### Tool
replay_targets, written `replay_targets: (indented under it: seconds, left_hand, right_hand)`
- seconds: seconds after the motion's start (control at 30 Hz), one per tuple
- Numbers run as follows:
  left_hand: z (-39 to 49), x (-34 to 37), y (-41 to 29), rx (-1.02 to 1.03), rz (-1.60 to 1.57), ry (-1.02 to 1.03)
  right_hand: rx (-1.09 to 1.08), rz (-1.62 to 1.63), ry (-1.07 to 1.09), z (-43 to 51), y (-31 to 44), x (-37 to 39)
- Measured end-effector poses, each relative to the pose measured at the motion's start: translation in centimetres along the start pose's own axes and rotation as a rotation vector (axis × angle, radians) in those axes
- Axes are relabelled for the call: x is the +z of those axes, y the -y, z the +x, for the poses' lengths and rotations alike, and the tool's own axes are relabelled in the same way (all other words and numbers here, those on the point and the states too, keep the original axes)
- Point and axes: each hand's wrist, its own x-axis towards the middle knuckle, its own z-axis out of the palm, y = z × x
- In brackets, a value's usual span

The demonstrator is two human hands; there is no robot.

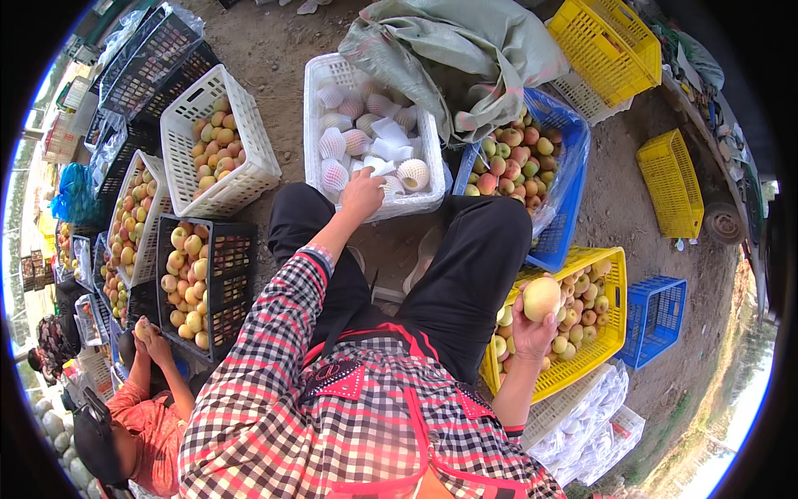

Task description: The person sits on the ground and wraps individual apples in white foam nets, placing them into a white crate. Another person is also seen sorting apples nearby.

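My right hand [534,330] holds a pale yellow apple [542,299] above a yellow plastic crate [618,312] of apples. Over the near edge of a white plastic crate [312,118], my left hand [363,193] reaches in with its fingers touching the white foam netting. That crate holds apples in foam net sleeves [332,143] and loose white sleeves [391,150]; whether the left fingers grip one is unclear. A blue crate [576,150] lined with clear plastic stands to the right, full of red and green apples [517,156].
A grey-green woven sack [461,37] drapes over the white and blue crates. Apple-filled white [249,143] and black [234,280] crates stand left. A co-worker in an orange top [149,430] holds an apple [144,329] at lower left. Blue [654,318] and yellow [670,187] crates stand right.
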Motion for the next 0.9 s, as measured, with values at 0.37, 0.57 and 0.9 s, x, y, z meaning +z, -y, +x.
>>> replay_targets:
  seconds: [0.37,0.57,0.9]
  left_hand:
    - [3.8,2.1,5.9,-0.138,-0.189,-0.241]
    - [-2.5,-8.5,3.0,-0.270,-1.076,-0.445]
    - [-15.8,-12.8,-2.2,-0.344,-1.514,-0.372]
  right_hand:
    - [0.172,-0.034,0.212,0.6,-2.7,8.4]
    - [0.169,-0.361,0.364,3.8,-5.8,10.2]
    - [0.388,-0.263,0.666,4.3,-8.8,14.1]
